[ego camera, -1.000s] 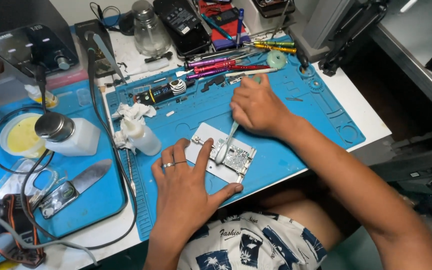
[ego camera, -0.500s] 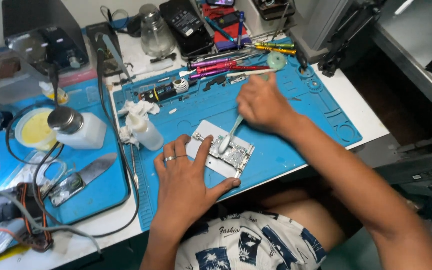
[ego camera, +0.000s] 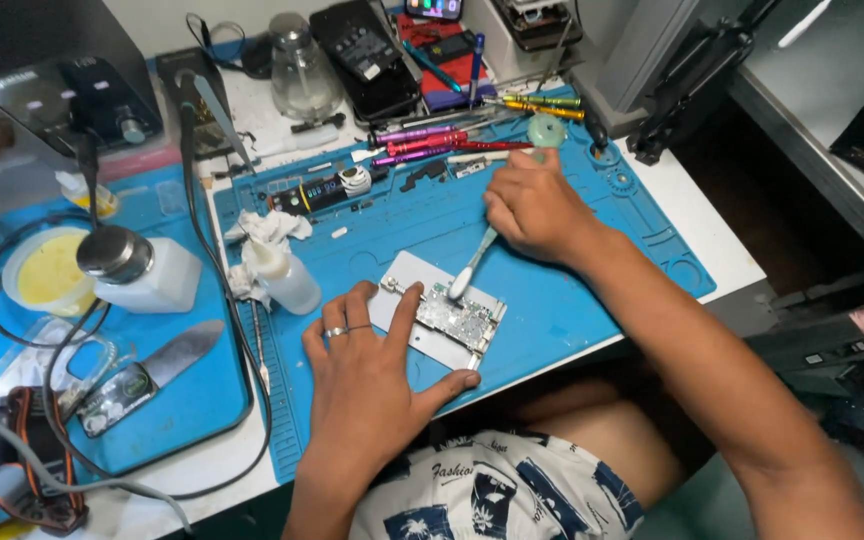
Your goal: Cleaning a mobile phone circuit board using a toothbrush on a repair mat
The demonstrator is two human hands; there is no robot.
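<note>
A: Blue silicone work mat (ego camera: 592,290) is covering the white bench; what is lying nearest its front edge?

B: Left hand (ego camera: 372,375) is pressing flat at the mat's front edge, fingers spread apart, index and thumb bracketing a grey metal plate (ego camera: 407,300). It appears to be pinning the plate so it cannot slide. A ring is showing on one finger.

A: And on the plate?

B: A small circuit board (ego camera: 457,318) is sitting on the plate, near the mat's centre front.

A: Which tool is meeting it?

B: A white brush (ego camera: 472,265) is slanting down, its tip touching the board's far edge. Right hand (ego camera: 532,210), over the mat's middle, is gripping the handle with fingers curled shut around it, wrist bent, forearm crossing the mat's right front corner.

A: Farther back?

B: A small squeeze bottle (ego camera: 287,280) is standing at the mat's left side, within easy reach; coloured screwdrivers (ego camera: 432,140) are lying along the mat's far edge.
</note>
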